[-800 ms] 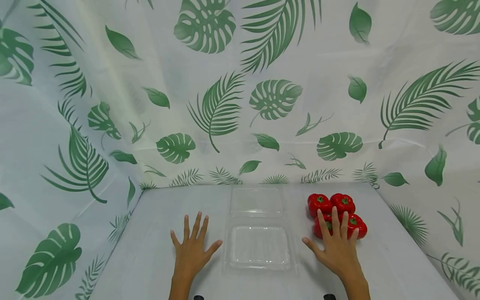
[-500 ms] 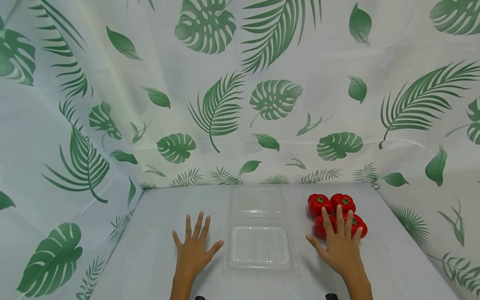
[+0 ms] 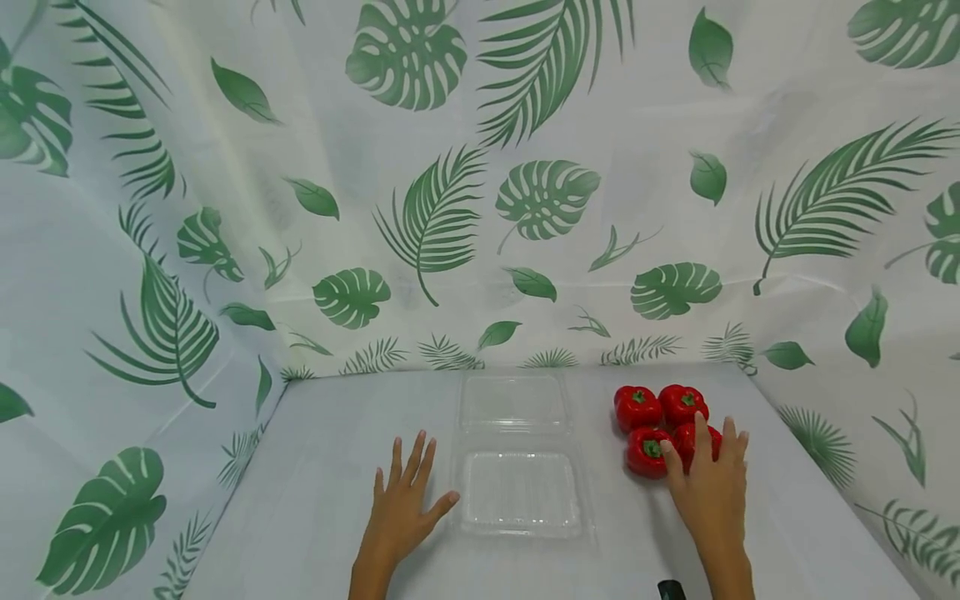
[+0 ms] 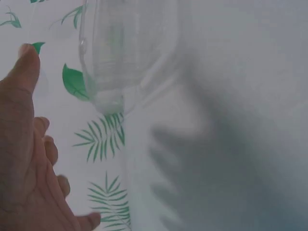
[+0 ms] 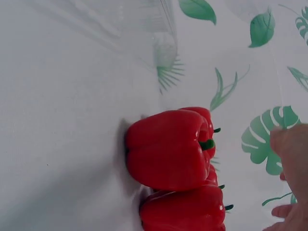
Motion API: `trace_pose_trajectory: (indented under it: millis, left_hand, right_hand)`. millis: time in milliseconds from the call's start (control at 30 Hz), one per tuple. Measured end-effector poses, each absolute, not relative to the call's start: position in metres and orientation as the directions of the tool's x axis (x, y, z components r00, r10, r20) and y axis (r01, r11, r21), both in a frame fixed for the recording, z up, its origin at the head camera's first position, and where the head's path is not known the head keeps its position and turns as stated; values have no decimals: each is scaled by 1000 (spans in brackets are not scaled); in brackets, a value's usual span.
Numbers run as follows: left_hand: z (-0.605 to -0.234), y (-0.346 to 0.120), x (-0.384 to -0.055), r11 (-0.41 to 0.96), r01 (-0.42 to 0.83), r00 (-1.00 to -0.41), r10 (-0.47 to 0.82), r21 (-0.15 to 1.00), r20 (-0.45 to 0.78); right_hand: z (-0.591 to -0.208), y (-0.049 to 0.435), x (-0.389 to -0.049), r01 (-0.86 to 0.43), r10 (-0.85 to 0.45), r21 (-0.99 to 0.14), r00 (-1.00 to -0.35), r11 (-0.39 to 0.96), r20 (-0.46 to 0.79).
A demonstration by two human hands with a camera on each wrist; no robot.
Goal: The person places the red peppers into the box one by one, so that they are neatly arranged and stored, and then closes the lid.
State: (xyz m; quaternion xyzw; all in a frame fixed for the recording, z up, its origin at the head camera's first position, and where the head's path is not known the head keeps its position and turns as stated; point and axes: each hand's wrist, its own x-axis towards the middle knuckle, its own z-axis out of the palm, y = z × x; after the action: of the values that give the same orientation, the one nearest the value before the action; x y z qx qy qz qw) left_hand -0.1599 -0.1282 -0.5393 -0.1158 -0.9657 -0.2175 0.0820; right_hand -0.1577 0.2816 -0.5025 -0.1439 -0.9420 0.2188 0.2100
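Several red bell peppers stand grouped on the right of the table, stems up. In the head view my right hand (image 3: 711,504) is over the front right pepper (image 3: 684,437), partly hiding it, with fingers spread and nothing held. Its thumb overlaps the edge of the front left pepper (image 3: 641,462). The right wrist view shows that hand's fingers apart from the near pepper (image 5: 166,154), with another pepper (image 5: 185,209) beside it. My left hand (image 3: 401,517), fingers spread and holding nothing, hovers left of a clear plastic clamshell container (image 3: 521,532), which also shows in the left wrist view.
The container lies unfolded mid-table, its lid half (image 3: 513,427) toward the back. Behind the white table (image 3: 322,450) hangs a leaf-print sheet (image 3: 442,325), which also lines both sides. A small dark object (image 3: 671,590) shows by my right wrist.
My right hand has moved right and turned, its thumb now by the front left pepper and that pepper more exposed. My left hand has shifted slightly right, toward the container. The peppers stay in place.
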Motion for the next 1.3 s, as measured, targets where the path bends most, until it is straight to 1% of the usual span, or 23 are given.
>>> trace_pose_trajectory:
  millis: [67, 133, 233, 333, 533, 800, 1033, 1300]
  left_hand:
    - [-544, -125, -157, 830, 295, -954, 228, 473, 194]
    - [-549, -120, -153, 767, 316, -949, 264, 559, 174]
    - [-555, -113, -148, 687, 309, -947, 286, 657, 147]
    - [-561, -106, -145, 649, 293, -949, 284, 702, 134]
    - [-567, -99, -141, 611, 306, -944, 294, 730, 150]
    - [-572, -93, -139, 603, 327, -941, 281, 728, 190]
    - [-578, -88, -138, 612, 344, -938, 250, 712, 239]
    - [-580, -86, -138, 608, 306, -951, 231, 732, 206]
  right_hand:
    - [-503, 285, -158, 231, 435, -532, -850, 815, 297]
    - [-505, 290, -159, 260, 480, -574, -835, 776, 271]
    - [-509, 297, -160, 268, 511, -624, -823, 734, 247]
    - [-514, 302, -161, 261, 521, -664, -823, 701, 227]
    - [-525, 310, -164, 247, 522, -720, -833, 649, 184]
    - [-538, 315, -167, 229, 522, -752, -835, 618, 175]
    - [-546, 315, -167, 204, 535, -759, -817, 619, 216]
    - [-554, 318, -169, 181, 547, -781, -804, 597, 232]
